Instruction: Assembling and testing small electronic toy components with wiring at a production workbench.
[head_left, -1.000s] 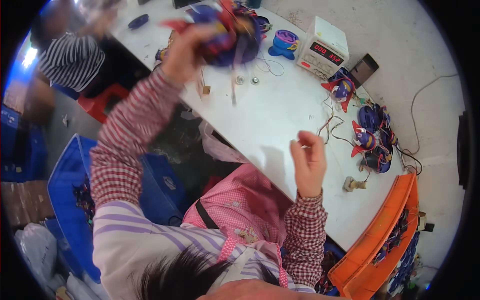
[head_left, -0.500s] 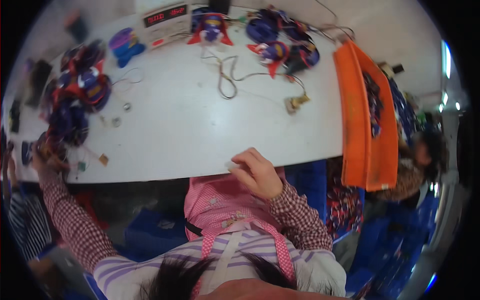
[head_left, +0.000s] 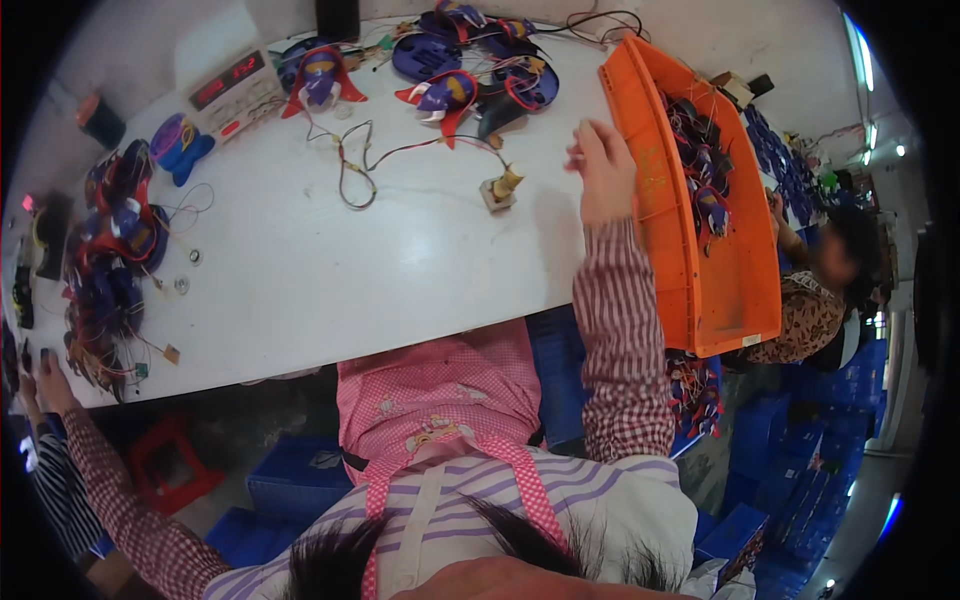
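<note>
Beside the orange bin's left wall, over the white table, my right hand point(head_left: 606, 172) is raised with fingers loosely bent and apart. Nothing can be clearly made out in it. At the far left, by the table's front corner, my left hand point(head_left: 56, 382) has its fingers stretched and appears to hold nothing. Nearest to it is a pile of purple and red plastic shells with wires point(head_left: 108, 290). A small brass-coloured piece on a square block point(head_left: 499, 190) sits left of my right hand, joined to a dark cable point(head_left: 356, 185).
The orange bin point(head_left: 690, 250) contains more wired shells. Further shells point(head_left: 440, 92) lie along the back beside a power supply point(head_left: 235, 92) with a red display. A blue tape holder point(head_left: 180, 150) stands at the left. Co-workers are at both sides; blue crates point(head_left: 290, 475) stand below.
My right hand has gone from the table's front edge up and right to the orange bin. My left hand has drawn away from the shells toward the corner. The view has swung right.
</note>
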